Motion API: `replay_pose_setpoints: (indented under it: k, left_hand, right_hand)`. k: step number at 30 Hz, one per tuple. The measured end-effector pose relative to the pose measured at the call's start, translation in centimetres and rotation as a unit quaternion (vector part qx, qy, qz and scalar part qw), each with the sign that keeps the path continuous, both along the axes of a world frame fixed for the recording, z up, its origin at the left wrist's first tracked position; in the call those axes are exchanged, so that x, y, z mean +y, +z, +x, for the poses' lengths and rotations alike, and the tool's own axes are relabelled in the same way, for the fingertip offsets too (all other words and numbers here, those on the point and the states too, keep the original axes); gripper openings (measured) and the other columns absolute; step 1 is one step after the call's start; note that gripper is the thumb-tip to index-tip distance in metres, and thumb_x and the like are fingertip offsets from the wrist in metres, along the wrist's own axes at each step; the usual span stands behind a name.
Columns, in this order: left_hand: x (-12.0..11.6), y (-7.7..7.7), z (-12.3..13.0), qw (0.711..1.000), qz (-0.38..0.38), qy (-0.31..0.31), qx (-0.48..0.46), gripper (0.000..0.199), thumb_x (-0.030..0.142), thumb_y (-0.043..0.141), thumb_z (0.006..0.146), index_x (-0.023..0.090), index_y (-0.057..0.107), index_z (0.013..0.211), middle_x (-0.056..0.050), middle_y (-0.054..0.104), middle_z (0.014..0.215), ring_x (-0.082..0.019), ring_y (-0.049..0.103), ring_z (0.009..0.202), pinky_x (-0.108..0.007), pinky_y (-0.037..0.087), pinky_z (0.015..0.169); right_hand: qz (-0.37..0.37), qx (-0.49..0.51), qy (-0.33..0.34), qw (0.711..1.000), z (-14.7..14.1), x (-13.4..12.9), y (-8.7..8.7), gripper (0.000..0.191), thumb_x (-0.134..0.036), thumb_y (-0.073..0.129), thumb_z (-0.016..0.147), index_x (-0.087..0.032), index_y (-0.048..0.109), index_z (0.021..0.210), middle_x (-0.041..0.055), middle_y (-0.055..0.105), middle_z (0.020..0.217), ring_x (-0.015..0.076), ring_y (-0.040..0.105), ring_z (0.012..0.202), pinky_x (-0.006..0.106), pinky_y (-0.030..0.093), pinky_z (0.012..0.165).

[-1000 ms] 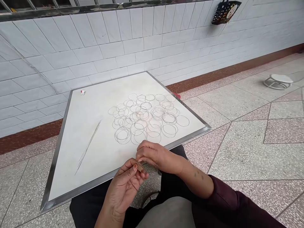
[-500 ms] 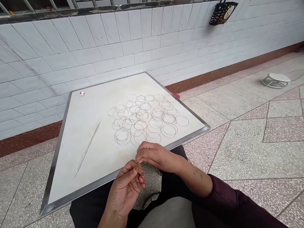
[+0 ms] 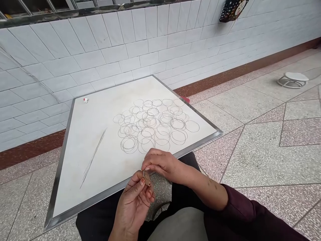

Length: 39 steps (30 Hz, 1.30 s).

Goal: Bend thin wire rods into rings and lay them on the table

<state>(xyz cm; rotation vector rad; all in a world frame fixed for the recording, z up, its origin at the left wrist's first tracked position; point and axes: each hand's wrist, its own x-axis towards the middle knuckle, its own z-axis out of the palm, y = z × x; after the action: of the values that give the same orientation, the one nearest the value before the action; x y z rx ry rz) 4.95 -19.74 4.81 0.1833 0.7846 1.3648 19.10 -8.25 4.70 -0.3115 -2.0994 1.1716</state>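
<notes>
In front of the table's near edge, my left hand (image 3: 134, 201) pinches a small brown piece (image 3: 147, 181) between thumb and fingers; its exact kind is unclear. My right hand (image 3: 162, 164) is just above it, fingertips closed on the end of a thin wire (image 3: 166, 189) that curves down below both hands. The wire meets the brown piece at the fingertips, but the contact is too small to make out. Many thin wire rings (image 3: 150, 127) lie overlapping on the white table (image 3: 120, 90) beyond my hands.
Several straight wires (image 3: 94, 157) lie at the table's left. A small white and red object (image 3: 86, 100) sits near the far left corner. A tiled wall (image 3: 100, 60) runs behind, with a hanging dark bag (image 3: 232, 10). A low round stool (image 3: 293, 80) stands on the floor at right.
My right hand has shifted slightly left and up, and the wire's loop under my hands has swung and shows less. The left hand keeps its pinch. The camera view has moved a little.
</notes>
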Motion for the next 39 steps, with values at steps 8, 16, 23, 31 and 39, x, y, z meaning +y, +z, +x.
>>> replay_pose_setpoints:
  k: [8,16,23,31,39]
  left_hand:
    - [0.1,-0.2,0.1,0.996,0.026,0.085,-0.023,0.019,0.010,0.084,0.071,0.018,0.068,0.076,0.003,0.059,0.074,-0.009,0.059,0.066,-0.020,0.056,0.067]
    - [0.0,-0.3,-0.2,0.996,0.023,0.082,0.008,0.017,0.013,0.082,0.073,0.018,0.066,0.075,0.002,0.057,0.073,-0.008,0.055,0.061,-0.019,0.051,0.056]
    - [0.0,-0.5,-0.5,0.996,0.007,0.085,0.023,0.020,0.011,0.081,0.071,0.018,0.064,0.076,0.002,0.053,0.074,-0.008,0.051,0.060,-0.018,0.045,0.052]
    - [0.2,-0.5,-0.3,0.997,0.014,0.073,0.017,0.020,0.012,0.082,0.071,0.018,0.064,0.073,0.004,0.051,0.070,-0.007,0.052,0.060,-0.017,0.047,0.053]
    - [0.1,-0.3,-0.6,0.983,-0.023,0.182,0.005,0.026,0.009,0.087,0.063,0.018,0.068,0.078,0.002,0.063,0.078,-0.010,0.063,0.071,-0.020,0.058,0.067]
  right_hand:
    - [-0.312,0.023,0.033,0.949,-0.3,0.0,-0.8,0.039,-0.053,0.045,0.102,-0.017,0.061,0.103,-0.0003,0.057,0.082,0.0094,0.053,0.067,0.025,0.047,0.066]
    - [-0.421,0.020,0.061,0.905,-0.8,-0.5,-0.4,0.037,-0.052,0.065,0.091,-0.016,0.060,0.087,-0.0081,0.045,0.058,0.0060,0.038,0.051,0.020,0.029,0.049]
    - [-0.580,0.117,0.085,0.801,-1.0,-0.6,-0.4,0.035,-0.043,0.079,0.082,-0.016,0.060,0.096,-0.0069,0.050,0.064,0.0051,0.040,0.055,0.018,0.025,0.048]
    - [-0.630,0.158,0.084,0.756,-1.0,-0.2,-1.0,0.035,-0.036,0.085,0.078,-0.017,0.061,0.095,-0.0051,0.057,0.067,0.0051,0.047,0.058,0.016,0.033,0.053]
    - [-0.516,0.100,0.074,0.848,-0.8,-0.3,-1.4,0.042,-0.057,0.066,0.090,-0.015,0.063,0.092,0.0006,0.064,0.077,0.0090,0.054,0.066,0.022,0.041,0.063]
